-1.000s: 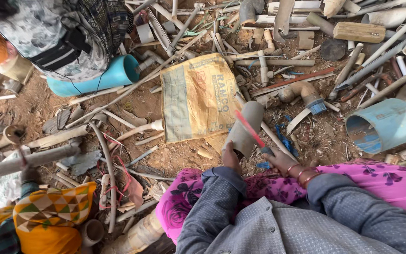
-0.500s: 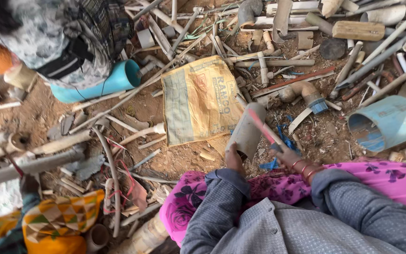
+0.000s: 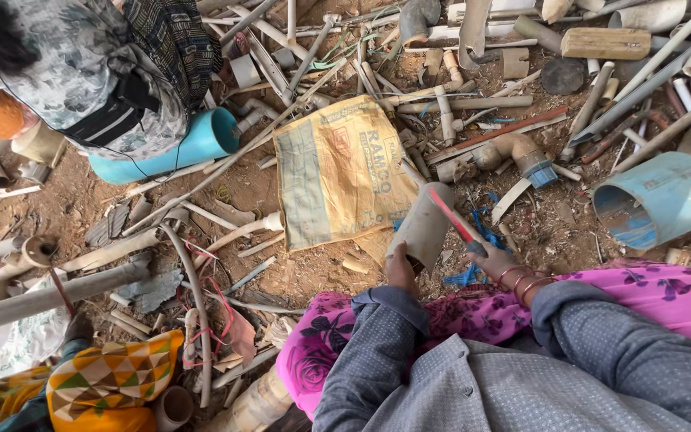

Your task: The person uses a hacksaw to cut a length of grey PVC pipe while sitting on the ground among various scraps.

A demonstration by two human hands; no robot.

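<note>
My left hand (image 3: 401,274) grips the near end of a short, dirty grey pipe piece (image 3: 425,226), which stands tilted on the dirt. A thin red blade (image 3: 451,218) is in my right hand (image 3: 496,262); it lies slanted across the pipe's upper side. Bangles ring my right wrist. Grey sleeves and a pink flowered cloth (image 3: 617,292) fill the bottom of the view. A yellow-grey woven sack (image 3: 337,172) lies flat just beyond the pipe.
Scrap pipes and fittings litter the ground. A wide blue pipe section (image 3: 659,198) lies at right, a turquoise pipe (image 3: 193,144) at upper left beside another person (image 3: 81,72). A grey elbow with a blue cap (image 3: 521,154) lies behind. Patterned yellow cloth (image 3: 113,376) is at lower left.
The red blade has slid along the pipe while my left hand keeps its hold. The view has shifted slightly; the other person at upper left has leaned further in.
</note>
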